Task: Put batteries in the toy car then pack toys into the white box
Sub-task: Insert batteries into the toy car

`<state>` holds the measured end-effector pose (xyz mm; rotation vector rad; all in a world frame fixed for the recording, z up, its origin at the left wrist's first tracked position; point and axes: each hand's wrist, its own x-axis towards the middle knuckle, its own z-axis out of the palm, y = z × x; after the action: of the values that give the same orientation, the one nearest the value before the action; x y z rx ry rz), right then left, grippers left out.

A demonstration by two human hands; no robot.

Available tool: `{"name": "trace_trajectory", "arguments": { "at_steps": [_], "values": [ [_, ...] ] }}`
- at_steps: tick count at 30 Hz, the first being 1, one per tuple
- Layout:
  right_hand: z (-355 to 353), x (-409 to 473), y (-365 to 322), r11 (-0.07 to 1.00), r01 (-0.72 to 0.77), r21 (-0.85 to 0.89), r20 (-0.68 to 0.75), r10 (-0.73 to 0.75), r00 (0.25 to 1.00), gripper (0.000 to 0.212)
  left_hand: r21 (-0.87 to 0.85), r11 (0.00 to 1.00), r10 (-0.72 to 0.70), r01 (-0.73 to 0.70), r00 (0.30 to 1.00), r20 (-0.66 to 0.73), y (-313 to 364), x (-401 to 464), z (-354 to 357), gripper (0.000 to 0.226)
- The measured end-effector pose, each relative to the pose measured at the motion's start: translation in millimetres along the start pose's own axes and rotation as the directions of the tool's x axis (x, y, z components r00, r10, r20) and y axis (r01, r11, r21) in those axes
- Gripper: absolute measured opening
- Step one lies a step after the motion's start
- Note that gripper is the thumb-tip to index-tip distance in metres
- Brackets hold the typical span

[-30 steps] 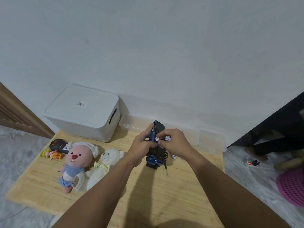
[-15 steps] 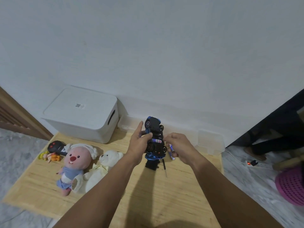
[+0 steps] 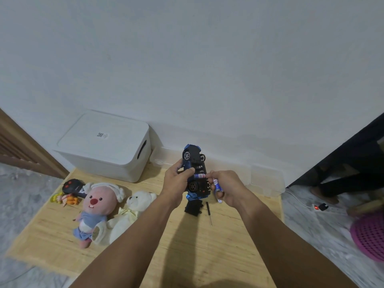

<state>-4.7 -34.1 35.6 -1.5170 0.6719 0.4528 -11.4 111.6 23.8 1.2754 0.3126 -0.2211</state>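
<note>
White box point(image 3: 108, 148), small QR label point(image 3: 102, 135)

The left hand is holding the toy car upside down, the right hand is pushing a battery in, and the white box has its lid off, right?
Not quite: in the head view the white box has its lid on. The left hand does hold the toy car underside up while the right hand presses a battery in.

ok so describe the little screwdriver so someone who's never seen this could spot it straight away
Start at the low wooden table against the white wall, and look just below the two hands holding the toy car upside down. The screwdriver lies flat on the wood there, right of a small black cover piece. It is the only thin stick-like thing: black handle, slim metal shaft.
</note>
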Motion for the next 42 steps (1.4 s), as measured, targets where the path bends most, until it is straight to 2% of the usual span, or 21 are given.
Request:
{"name": "trace_trajectory", "arguments": {
  "at_steps": [4,9,12,15,19,24,29,33,42],
  "values": [
    [-1,-1,-1,0.998,0.007,0.069,0.004,-0.007,1.0,0.012,-0.002,1.0,0.006,-0.006,1.0,-0.002,1,0,-2,0.033],
    [1,-3,4,0.985,0.163,0.051,-0.022,-0.163,0.986,0.016,-0.003,1.0,0.025,-0.025,1.0,-0.003,-3,0,1,0.033],
    [3,-5,6,0.975,0.202,0.097,-0.069,-0.196,0.978,0.017,-0.014,0.999,0.046,-0.046,0.999,-0.001,-4,1,3,0.032],
    [2,-8,-1,0.943,0.164,0.288,-0.053,-0.155,0.987,0.019,-0.032,0.998,0.055,-0.055,0.998,-0.003,-2,0,4,0.033],
    [-6,-8,-9,0.842,0.026,0.539,0.025,-0.047,0.999,0.013,-0.078,0.997,0.008,-0.007,1.0,0.013,0,2,1,0.037],
    [-17,-8,-17,0.743,-0.034,0.668,0.097,-0.042,0.994,0.019,-0.098,0.995,-0.031,0.031,1.0,0.005,-1,4,0,0.039],
    [-32,-1,-17,0.778,-0.053,0.626,0.051,0.026,0.998,0.009,-0.156,0.981,-0.115,0.118,0.993,0.029,-5,9,-6,0.034],
    [-46,8,-7,0.858,-0.044,0.512,-0.026,0.066,0.997,0.017,-0.22,0.962,-0.147,0.158,0.987,0.066,-10,11,-11,0.031],
    [-46,2,11,0.96,-0.057,0.275,0.016,0.054,0.998,0.02,-0.317,0.922,-0.197,0.222,0.974,0.109,-16,6,-17,0.034]
  ]
}}
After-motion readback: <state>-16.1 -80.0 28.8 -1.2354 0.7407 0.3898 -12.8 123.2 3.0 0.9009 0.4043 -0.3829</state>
